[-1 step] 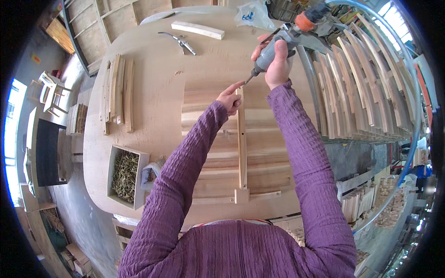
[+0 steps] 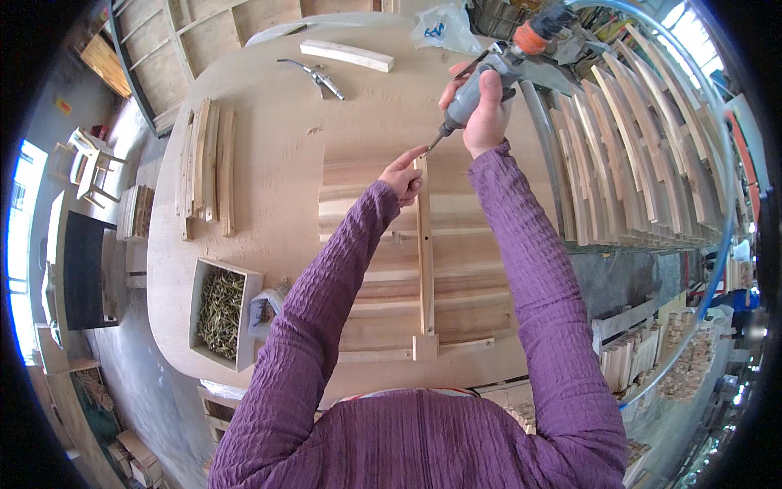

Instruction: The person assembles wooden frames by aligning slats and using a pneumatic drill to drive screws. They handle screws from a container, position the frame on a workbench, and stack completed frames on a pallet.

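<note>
Pale plywood forms a broad rounded workbench (image 2: pixel 269 163) that fills the middle of the view, with a workshop floor around it and a long rack of curved wooden slats (image 2: pixel 643 155) running along its right side, just beyond the right hand. On the bench lies a panel of flat boards (image 2: pixel 375 269) laid side by side, and across them, running toward the person, a narrow upright wooden strip (image 2: pixel 424 244) ending in a small block at the near edge. The right hand (image 2: pixel 487 114) is wrapped tight around the grey body of a pneumatic screwdriver (image 2: pixel 476 90), whose bit points down-left at the far end of the strip. The left hand (image 2: pixel 403 175) sits just below that bit, thumb and forefinger pinched together at the strip's top, touching it; whether a screw sits between them is too small to tell. Left of both hands, well apart, lie a bundle of wood strips (image 2: pixel 205 167) and, nearer the person, an open box of screws (image 2: pixel 220 310). Beyond the hands rest a short wooden block (image 2: pixel 346 55), a metal tool (image 2: pixel 314 76) and a clear plastic bag (image 2: pixel 444 28).
</note>
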Motion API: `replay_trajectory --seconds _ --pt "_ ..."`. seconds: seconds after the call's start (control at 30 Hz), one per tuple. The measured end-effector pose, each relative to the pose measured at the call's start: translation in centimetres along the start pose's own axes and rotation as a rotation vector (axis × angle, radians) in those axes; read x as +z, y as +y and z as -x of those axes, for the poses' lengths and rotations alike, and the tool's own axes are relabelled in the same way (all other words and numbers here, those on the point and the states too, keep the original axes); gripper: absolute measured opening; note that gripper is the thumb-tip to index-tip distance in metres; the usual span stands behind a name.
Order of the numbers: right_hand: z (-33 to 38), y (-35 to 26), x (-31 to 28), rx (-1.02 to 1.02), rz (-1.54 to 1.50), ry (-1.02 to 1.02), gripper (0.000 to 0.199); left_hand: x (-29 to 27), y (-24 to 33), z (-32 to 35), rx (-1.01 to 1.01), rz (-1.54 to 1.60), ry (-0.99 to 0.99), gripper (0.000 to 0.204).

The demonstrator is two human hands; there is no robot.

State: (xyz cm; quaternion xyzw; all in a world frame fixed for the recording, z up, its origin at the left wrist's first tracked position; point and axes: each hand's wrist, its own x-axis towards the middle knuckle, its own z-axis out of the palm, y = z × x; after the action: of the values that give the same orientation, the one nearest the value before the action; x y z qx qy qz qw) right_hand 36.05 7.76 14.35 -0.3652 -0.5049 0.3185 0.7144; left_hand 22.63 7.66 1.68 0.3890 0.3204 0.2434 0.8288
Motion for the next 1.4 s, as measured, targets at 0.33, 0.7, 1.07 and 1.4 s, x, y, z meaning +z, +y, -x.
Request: replay_trajectory --seconds 0.33,0.7,1.07,1.4 --pt "-1.1 2.0 0.7 0.098 -0.01 -0.009 0.053 -1.5 -2.8 -1.5 0.235 -0.582 0.263 0.067" --pt "-0.5 3.0 0.9 0.083 -0.005 -0.034 0.048 0.5 -3.2 -0.1 0.245 -0.914 0.467 0.084" --pt "-0.4 3.3 1.2 0.12 0.022 -0.019 0.041 -0.1 -3.5 -0.2 0.268 -0.933 0.472 0.07" --pt "-0.2 -1.3 0.2 0.059 -0.098 0.089 0.053 -3.2 -4.3 7.5 0.073 0.921 0.511 0.008"
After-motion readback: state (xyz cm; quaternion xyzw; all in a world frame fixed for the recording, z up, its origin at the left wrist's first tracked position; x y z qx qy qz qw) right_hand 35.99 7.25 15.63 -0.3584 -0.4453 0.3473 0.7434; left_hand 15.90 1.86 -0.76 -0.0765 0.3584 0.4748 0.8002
